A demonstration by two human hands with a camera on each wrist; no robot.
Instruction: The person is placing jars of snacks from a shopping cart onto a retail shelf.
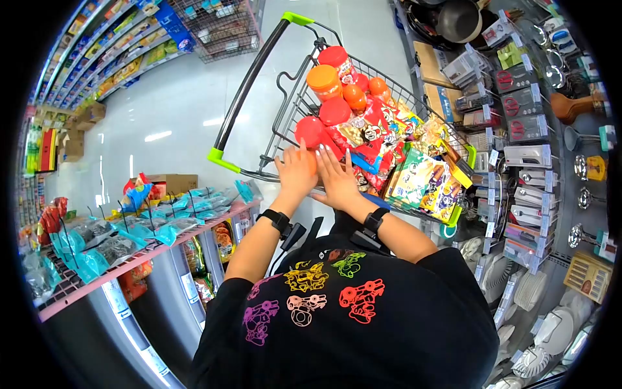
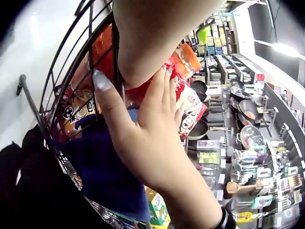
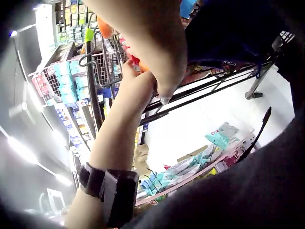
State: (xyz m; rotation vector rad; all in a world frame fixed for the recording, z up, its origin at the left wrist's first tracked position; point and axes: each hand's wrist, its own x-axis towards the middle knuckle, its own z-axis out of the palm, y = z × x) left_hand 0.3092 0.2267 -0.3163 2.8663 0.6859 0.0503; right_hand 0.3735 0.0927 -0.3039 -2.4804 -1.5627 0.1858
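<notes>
— At the cart (image 1: 241, 91), head view: hands?
— Left hand (image 1: 298, 171) and right hand (image 1: 337, 180) lie side by side at its near edge, unclenched, fingers straight. One red-lidded jar (image 1: 310, 131) sits inside, at the fingertips. Bare floor (image 1: 155, 97) opens past the handle; utensil shelving (image 1: 558, 255) lines the opposite side.
— Left wrist view?
— The right thumb reaches the wire side, just beside a blue cloth (image 2: 105, 167).
— Right wrist view?
— Clear floor separates the cart from a pink-edged display (image 1: 139, 265).
</notes>
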